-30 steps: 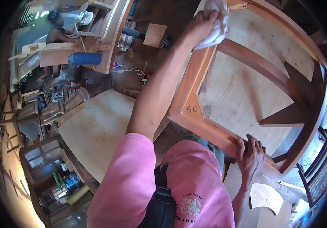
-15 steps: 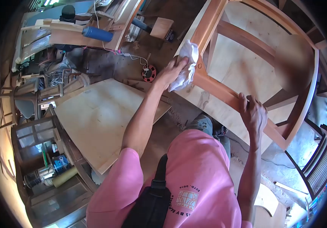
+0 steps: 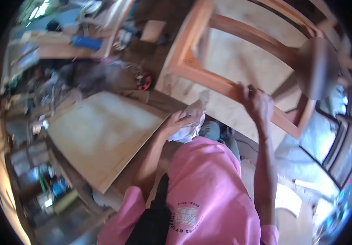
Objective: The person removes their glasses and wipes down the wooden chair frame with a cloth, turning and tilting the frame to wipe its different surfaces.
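In the head view a reddish-brown wooden frame (image 3: 221, 83) with curved rails rests on a pale plywood sheet (image 3: 165, 83). My right hand (image 3: 259, 105) is wrapped round the frame's near rail, fingers over the top edge. My left hand (image 3: 177, 124) holds a crumpled white cloth (image 3: 188, 130), which hangs apart from the frame, close to my body. Motion blurs the cloth, so its folds are hard to make out.
A second plywood panel (image 3: 106, 134) lies at my left. Beyond it is a red cable reel (image 3: 143, 81) on the floor. A blue roll (image 3: 86, 42) lies on a bench at the far left. Dark frames with mesh (image 3: 339, 159) stand at the right.
My left hand has brought the cloth down off the frame's corner toward my body. My right hand keeps its grip on the rail. The whole view has shifted and blurred.
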The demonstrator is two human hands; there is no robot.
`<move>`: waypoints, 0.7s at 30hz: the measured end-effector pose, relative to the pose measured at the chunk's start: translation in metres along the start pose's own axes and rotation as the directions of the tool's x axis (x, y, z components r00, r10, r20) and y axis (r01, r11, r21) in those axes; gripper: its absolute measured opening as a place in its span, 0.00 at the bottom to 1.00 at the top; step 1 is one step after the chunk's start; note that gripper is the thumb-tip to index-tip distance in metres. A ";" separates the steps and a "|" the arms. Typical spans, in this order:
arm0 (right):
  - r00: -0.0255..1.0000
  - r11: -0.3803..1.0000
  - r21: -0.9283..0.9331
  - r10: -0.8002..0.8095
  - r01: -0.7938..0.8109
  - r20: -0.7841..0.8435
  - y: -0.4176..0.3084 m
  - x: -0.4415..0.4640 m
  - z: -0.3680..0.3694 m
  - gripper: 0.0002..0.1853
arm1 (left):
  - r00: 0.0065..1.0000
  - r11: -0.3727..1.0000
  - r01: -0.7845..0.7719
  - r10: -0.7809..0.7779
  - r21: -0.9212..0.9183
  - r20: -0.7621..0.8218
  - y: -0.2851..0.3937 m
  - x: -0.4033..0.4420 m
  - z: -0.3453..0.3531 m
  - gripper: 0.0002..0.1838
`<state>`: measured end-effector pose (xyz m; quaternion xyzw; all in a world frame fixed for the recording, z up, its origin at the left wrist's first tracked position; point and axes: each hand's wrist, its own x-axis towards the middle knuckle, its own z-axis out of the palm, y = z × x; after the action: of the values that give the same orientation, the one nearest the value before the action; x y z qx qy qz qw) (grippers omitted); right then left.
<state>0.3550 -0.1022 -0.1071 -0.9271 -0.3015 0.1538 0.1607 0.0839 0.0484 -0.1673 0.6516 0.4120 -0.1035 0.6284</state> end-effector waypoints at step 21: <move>0.791 0.713 0.665 0.532 -0.225 -0.303 0.085 -0.109 -0.074 0.19 | 0.641 0.632 -0.763 0.717 0.133 0.274 0.207 0.068 0.168 0.19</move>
<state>0.3433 -0.2490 -0.0530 -0.8785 0.0150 0.0396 0.4759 0.3299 -0.0491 -0.0922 0.8196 0.0276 0.0532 0.5698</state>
